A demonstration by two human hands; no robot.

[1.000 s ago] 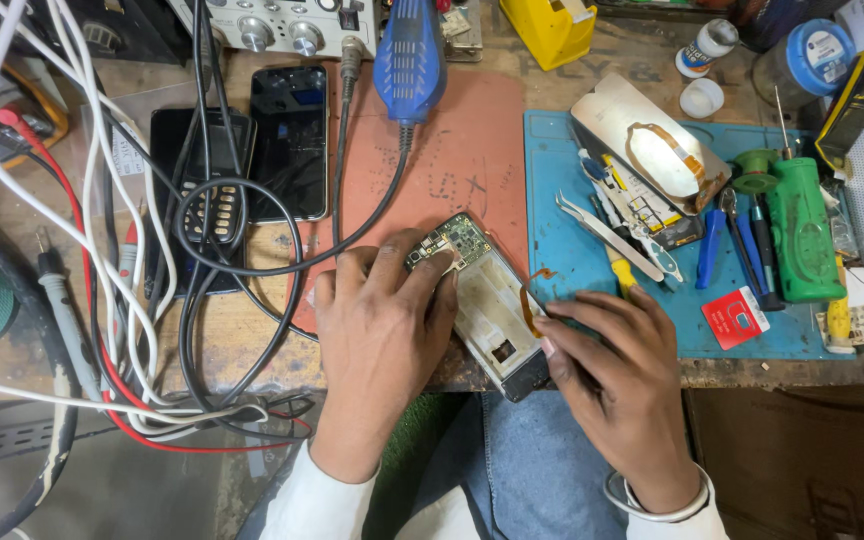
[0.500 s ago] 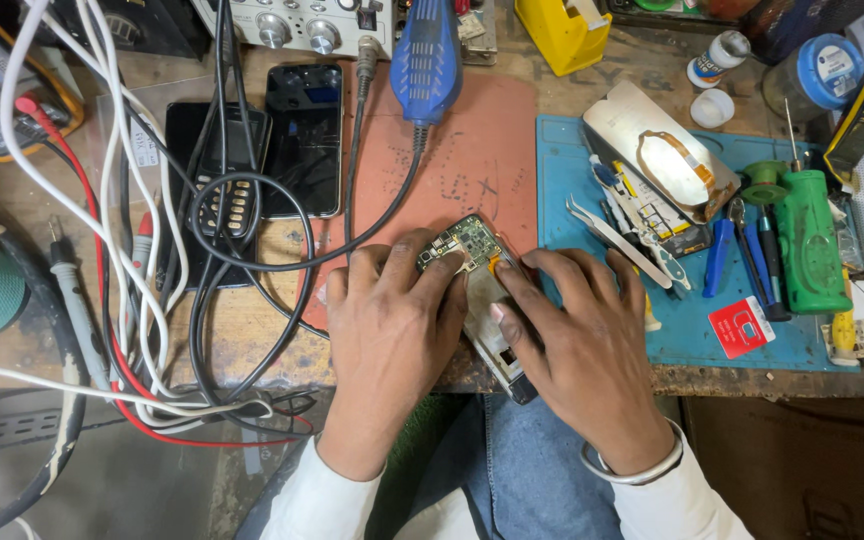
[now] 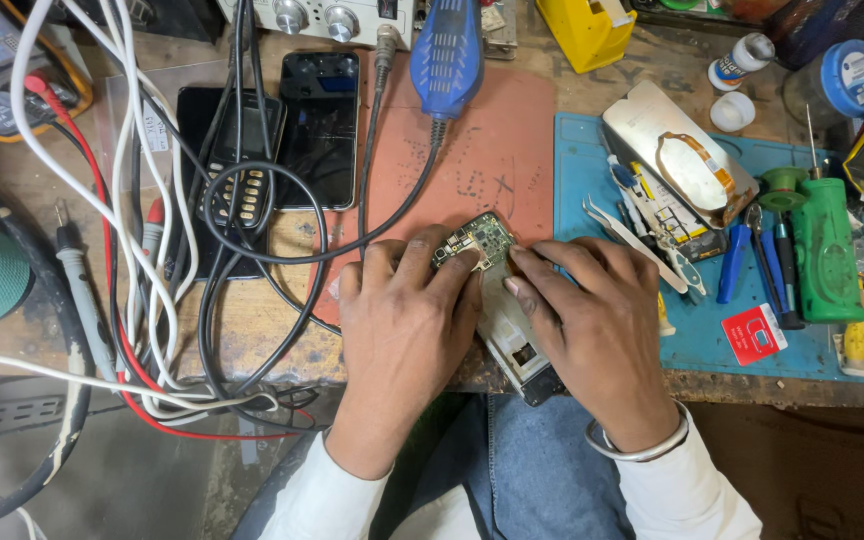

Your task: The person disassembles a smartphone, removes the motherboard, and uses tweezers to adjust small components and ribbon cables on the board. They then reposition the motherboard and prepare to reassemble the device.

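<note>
Both hands clamp the opened phone [image 3: 508, 330] at the workbench's 6 o'clock edge. Left hand [image 3: 404, 330] fingertips press its exposed circuit board [image 3: 474, 240]; right hand [image 3: 592, 320] grips the opposite side. Tweezers [image 3: 630, 243] lie at 3 o'clock.

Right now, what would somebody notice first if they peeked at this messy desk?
Two hands, the left hand and right hand, press on an opened phone at the bench's front edge. A blue tool lies on the reddish mat behind them, and tangled cables sprawl to the left.
</note>
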